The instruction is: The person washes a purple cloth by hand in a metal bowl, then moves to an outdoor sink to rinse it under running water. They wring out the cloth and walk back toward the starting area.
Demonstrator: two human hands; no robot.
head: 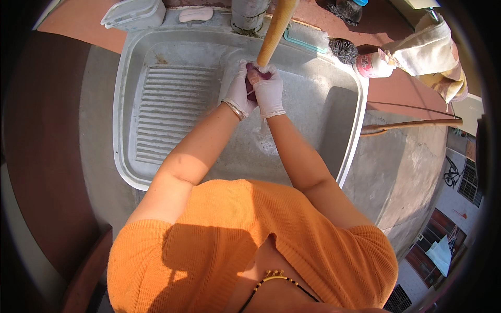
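Observation:
Both my hands wear white gloves and are cupped together over the laundry sink [117,113]. Between them is a small dark-red, pinkish item [251,78]; its exact kind is hard to tell because the fingers cover much of it. My left hand [237,89] grips it from the left, a bangle at the wrist. From the other side, my right hand [271,93] closes around it. The end of a yellow hose [276,35] comes down right at the item, near my right fingers. Below my right hand, a wet streak and whitish suds [267,145] show on the basin floor.
A ribbed washboard [176,113] forms the sink's left part. Along the back rim are a plastic container [135,16], a soap bar [196,14], a grey pipe [249,16] and a teal-edged brush [305,40]. A black scrubber [343,50], a bottle [373,65] and cloths [426,49] are at right.

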